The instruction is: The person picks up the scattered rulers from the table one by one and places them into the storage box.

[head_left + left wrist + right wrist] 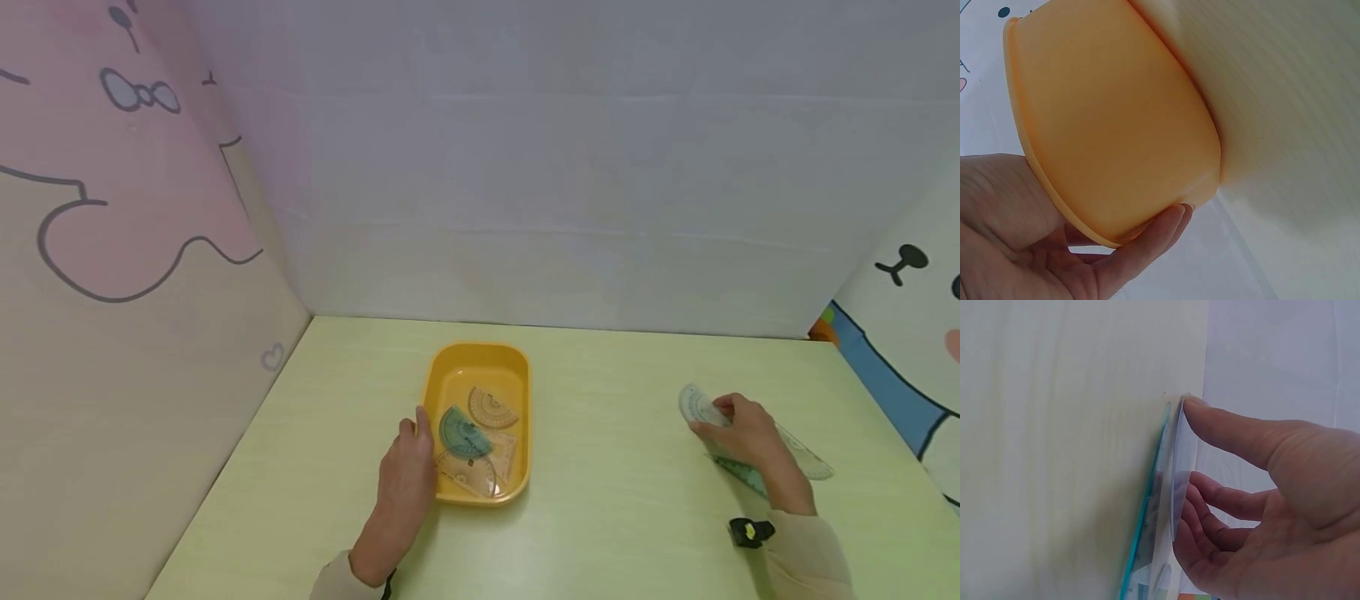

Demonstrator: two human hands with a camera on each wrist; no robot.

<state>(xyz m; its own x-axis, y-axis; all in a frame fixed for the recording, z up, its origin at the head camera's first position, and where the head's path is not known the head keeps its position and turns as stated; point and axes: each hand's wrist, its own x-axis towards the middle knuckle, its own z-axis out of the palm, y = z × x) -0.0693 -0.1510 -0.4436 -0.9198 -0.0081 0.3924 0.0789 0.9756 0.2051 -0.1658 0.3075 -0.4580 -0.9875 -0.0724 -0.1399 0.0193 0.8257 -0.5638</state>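
My left hand [407, 475] grips the left rim of a yellow plastic tray [526, 417]; in the left wrist view its thumb presses the outer wall. Inside the tray lie a green protractor [459, 433], a clear protractor [491, 409] and other clear drawing pieces, partly overlapping. On the right, my right hand [750, 429] pinches a clear protractor [693, 403] between thumb and fingers. The right wrist view has this protractor [1177, 462] edge-on, close over a green set square [1142, 525]. Part of the green set square [741, 477] is hidden beneath the hand.
Another clear drawing piece [810, 458] lies on the table right of my right hand. The pale table [615, 533] meets a white wall [570, 275] at the back. Printed side panels [150, 375] flank it. A black wrist strap [748, 532] sits by the right sleeve.
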